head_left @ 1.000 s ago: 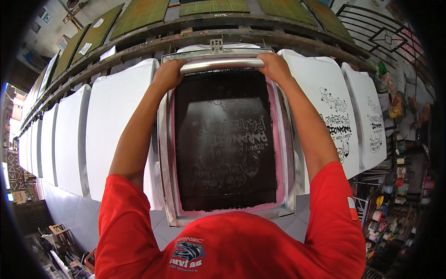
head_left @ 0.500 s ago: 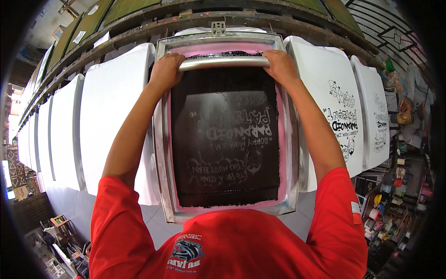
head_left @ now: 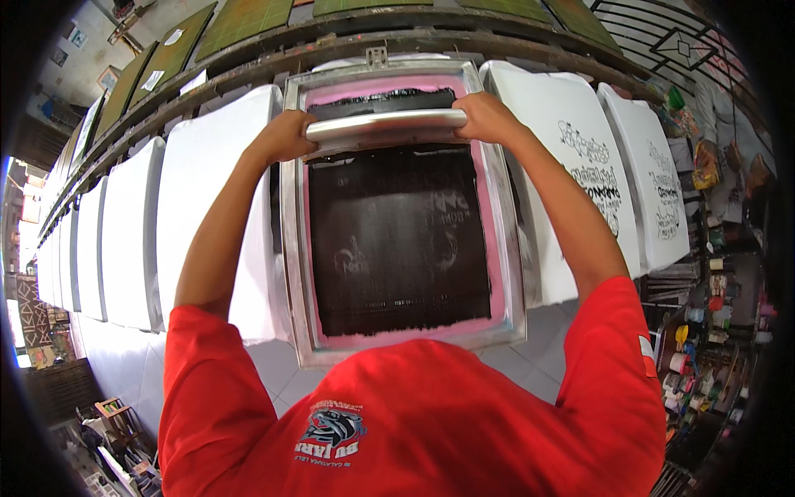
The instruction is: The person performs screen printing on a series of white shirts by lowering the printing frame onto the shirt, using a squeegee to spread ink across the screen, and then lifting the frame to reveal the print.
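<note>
Blank white panel lies L of the L hand, which is curled round one end of the metal bar; fingers partly hidden, can't tell how tight. Bar spans btwn the hands, above the framed screen, w/ dark ink nearer the body. R hand is wrapped round bar's other end; printed white panel sits R of it. Prob. best: bar level, equal pressure w/ both hands, steady pace.
</note>
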